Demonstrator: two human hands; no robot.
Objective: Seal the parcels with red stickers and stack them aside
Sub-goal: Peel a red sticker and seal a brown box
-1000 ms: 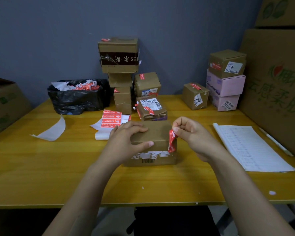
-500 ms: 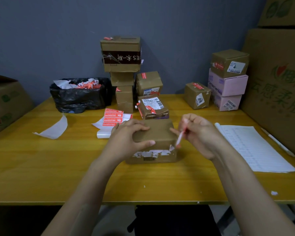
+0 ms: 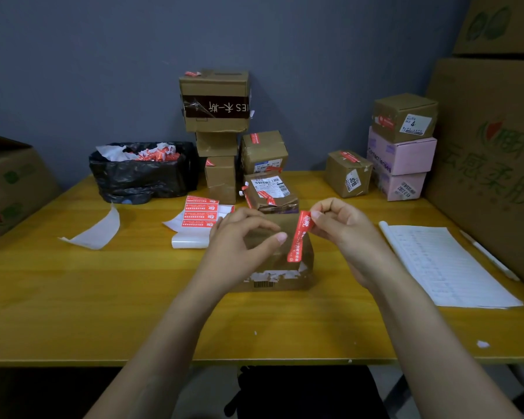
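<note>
Cartons (image 3: pixel 490 164) are looming along the right edge of the table (image 3: pixel 73 297). Sealed parcels (image 3: pixel 215 101) are standing stacked along the far edge, at its middle and toward the far right corner. Going by the red strips on them, that is probably the "aside" pile. Toward the far left, a black bag (image 3: pixel 142 176) is holding torn paper scraps. A paper list (image 3: pixel 442 264) is lying near the right edge, and a sticker sheet (image 3: pixel 200 214) is lying left of centre, within easy reach of the work.

The parcel (image 3: pixel 285 282) being sealed is sitting mid-table, closer to the near edge, its barcode side facing the person. The left hand (image 3: pixel 239 240) is gripping it from above, fingers curled over the top and thumb stretching toward the sticker, probably to pin the box while the strip is going on. The right hand (image 3: pixel 342 228) is pinching the upper end of the red sticker (image 3: pixel 300 237) between thumb and fingertips. The strip's long axis is running far to near, leaning a little right at the top. Its lower end is meeting the parcel's top near the front right corner, while its upper end is lifting clear with the printed face toward the person, seemingly ready for pressing down flat.
</note>
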